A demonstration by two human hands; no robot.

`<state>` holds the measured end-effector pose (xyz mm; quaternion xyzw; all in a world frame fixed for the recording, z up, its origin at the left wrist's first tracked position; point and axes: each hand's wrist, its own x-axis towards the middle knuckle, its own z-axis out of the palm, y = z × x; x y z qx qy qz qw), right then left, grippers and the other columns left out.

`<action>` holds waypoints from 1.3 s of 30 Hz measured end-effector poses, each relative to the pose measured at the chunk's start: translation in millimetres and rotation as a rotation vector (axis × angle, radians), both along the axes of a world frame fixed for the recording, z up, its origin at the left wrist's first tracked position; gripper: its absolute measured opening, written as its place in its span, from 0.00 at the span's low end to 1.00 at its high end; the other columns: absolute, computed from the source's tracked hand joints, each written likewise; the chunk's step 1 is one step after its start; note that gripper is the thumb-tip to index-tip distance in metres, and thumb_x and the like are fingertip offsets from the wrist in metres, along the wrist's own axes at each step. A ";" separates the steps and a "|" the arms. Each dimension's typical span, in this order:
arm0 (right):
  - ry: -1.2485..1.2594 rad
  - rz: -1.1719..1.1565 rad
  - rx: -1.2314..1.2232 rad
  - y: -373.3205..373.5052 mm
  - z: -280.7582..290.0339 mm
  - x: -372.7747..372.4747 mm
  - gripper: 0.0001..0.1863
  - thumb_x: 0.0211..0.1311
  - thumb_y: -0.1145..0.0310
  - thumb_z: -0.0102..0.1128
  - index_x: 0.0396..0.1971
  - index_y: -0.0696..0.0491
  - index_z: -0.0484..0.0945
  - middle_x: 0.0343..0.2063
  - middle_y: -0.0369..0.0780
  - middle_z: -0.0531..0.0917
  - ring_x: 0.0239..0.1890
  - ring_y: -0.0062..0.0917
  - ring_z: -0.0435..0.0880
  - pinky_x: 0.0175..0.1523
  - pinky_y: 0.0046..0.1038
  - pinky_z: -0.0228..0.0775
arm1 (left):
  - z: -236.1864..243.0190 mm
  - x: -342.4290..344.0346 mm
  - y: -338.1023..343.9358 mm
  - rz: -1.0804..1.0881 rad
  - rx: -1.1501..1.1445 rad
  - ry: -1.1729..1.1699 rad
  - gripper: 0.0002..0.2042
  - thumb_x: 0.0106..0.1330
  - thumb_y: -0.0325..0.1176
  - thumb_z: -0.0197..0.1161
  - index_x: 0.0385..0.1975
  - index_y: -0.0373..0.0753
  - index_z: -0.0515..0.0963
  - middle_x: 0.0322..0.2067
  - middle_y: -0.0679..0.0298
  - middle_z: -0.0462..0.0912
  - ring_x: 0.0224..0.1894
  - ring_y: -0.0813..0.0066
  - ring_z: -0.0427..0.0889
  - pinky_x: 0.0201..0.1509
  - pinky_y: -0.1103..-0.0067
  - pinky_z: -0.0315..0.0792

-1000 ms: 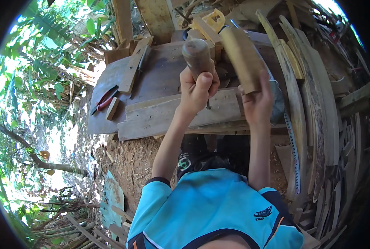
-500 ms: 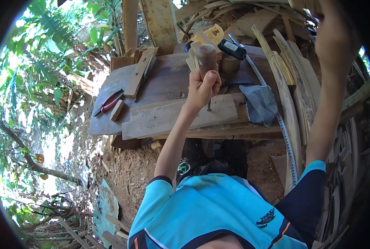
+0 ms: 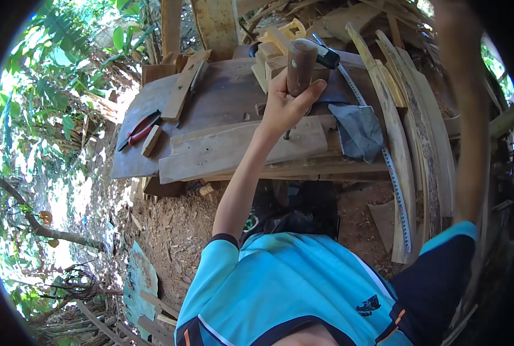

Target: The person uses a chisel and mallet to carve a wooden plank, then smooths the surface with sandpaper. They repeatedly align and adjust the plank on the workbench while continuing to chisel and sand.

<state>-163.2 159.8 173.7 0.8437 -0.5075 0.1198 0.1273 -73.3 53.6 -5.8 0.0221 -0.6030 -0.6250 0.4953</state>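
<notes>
My left hand (image 3: pixel 291 106) is wrapped round the thick round wooden handle (image 3: pixel 301 66) of what looks like a chisel, its thumb lying along the side. The thin dark metal shaft (image 3: pixel 287 134) comes out below my fist and meets a pale wooden board (image 3: pixel 228 151) near its right end. This board lies along the near edge of the workbench. My right arm is raised high at the far right; the right hand (image 3: pixel 458 23) is smeared by motion at the dark rim, and its fingers cannot be made out.
Red-handled pliers (image 3: pixel 138 131) and a small wood block (image 3: pixel 151 141) lie on the bench's (image 3: pixel 222 92) left side. A grey cloth (image 3: pixel 358 131), a tape measure (image 3: pixel 325 55) with its blade pulled out, and long wood strips (image 3: pixel 384 121) are at the right. Wood offcuts (image 3: pixel 268 60) stand behind.
My right arm has swung outward to the right and is more blurred. The left thumb has shifted from across the handle to a straighter position. The view has moved slightly.
</notes>
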 end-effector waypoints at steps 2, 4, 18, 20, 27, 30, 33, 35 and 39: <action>0.009 -0.001 0.000 -5.1 2.0 -1.8 0.18 0.59 0.66 0.53 0.48 0.57 0.73 0.34 0.42 0.81 0.32 0.22 0.80 0.38 0.25 0.74 | -1.2 -1.2 -2.4 -0.006 0.003 -0.002 0.13 0.58 0.27 0.62 0.17 0.40 0.65 0.11 0.75 0.65 0.10 0.91 0.60 0.13 0.88 0.50; 0.000 -0.019 -0.030 -10.3 11.2 -9.1 0.18 0.59 0.66 0.53 0.49 0.57 0.73 0.35 0.42 0.81 0.32 0.23 0.80 0.39 0.25 0.74 | 1.3 0.8 -1.6 -0.001 -0.005 -0.038 0.13 0.59 0.27 0.61 0.16 0.41 0.65 0.11 0.75 0.64 0.11 0.91 0.60 0.13 0.88 0.50; -0.040 0.015 -0.016 -12.8 6.4 -5.0 0.20 0.59 0.66 0.52 0.50 0.58 0.71 0.36 0.44 0.80 0.33 0.25 0.80 0.39 0.26 0.74 | -7.0 5.7 -4.8 -0.043 0.021 -0.094 0.08 0.56 0.28 0.61 0.32 0.36 0.71 0.22 0.75 0.68 0.26 0.88 0.63 0.30 0.86 0.61; -0.037 0.014 -0.014 -10.1 4.1 -3.1 0.20 0.59 0.66 0.52 0.50 0.58 0.71 0.37 0.44 0.80 0.33 0.25 0.80 0.39 0.26 0.74 | -9.8 4.5 -8.9 -0.048 -0.009 -0.122 0.08 0.55 0.29 0.61 0.31 0.36 0.71 0.22 0.75 0.68 0.26 0.88 0.63 0.30 0.86 0.61; -0.032 0.020 -0.057 -17.6 5.1 -5.5 0.21 0.59 0.66 0.52 0.51 0.59 0.70 0.38 0.44 0.80 0.34 0.26 0.80 0.39 0.26 0.74 | -4.3 3.7 -4.2 -0.034 0.001 -0.103 0.07 0.54 0.28 0.60 0.30 0.37 0.70 0.21 0.75 0.67 0.25 0.88 0.62 0.29 0.86 0.59; -0.074 -0.041 -0.114 -4.6 16.2 -13.8 0.21 0.59 0.66 0.52 0.51 0.59 0.69 0.38 0.45 0.80 0.34 0.26 0.80 0.39 0.26 0.74 | -5.3 -1.2 -2.8 -0.055 -0.008 -0.104 0.07 0.54 0.27 0.60 0.30 0.36 0.70 0.21 0.75 0.67 0.25 0.88 0.61 0.29 0.86 0.59; -0.092 0.030 -0.095 -9.6 2.9 -11.0 0.21 0.59 0.66 0.51 0.52 0.59 0.69 0.38 0.45 0.80 0.34 0.27 0.80 0.39 0.26 0.74 | -4.8 6.4 -3.9 -0.013 0.025 -0.118 0.07 0.54 0.26 0.60 0.30 0.36 0.70 0.21 0.76 0.66 0.25 0.88 0.61 0.29 0.86 0.58; -0.061 0.052 -0.070 -14.0 -9.3 -2.5 0.22 0.59 0.66 0.51 0.52 0.59 0.69 0.39 0.45 0.79 0.34 0.27 0.80 0.39 0.26 0.74 | -3.4 7.6 -4.8 -0.011 0.037 -0.104 0.06 0.54 0.26 0.60 0.29 0.37 0.70 0.21 0.76 0.66 0.25 0.89 0.60 0.28 0.87 0.57; -0.067 0.039 -0.117 -7.4 3.6 -15.2 0.22 0.59 0.66 0.51 0.52 0.60 0.68 0.39 0.46 0.79 0.35 0.28 0.80 0.39 0.27 0.75 | -5.3 3.5 -6.8 0.054 -0.063 -0.052 0.07 0.56 0.21 0.58 0.21 0.39 0.67 0.14 0.74 0.66 0.13 0.91 0.62 0.15 0.87 0.54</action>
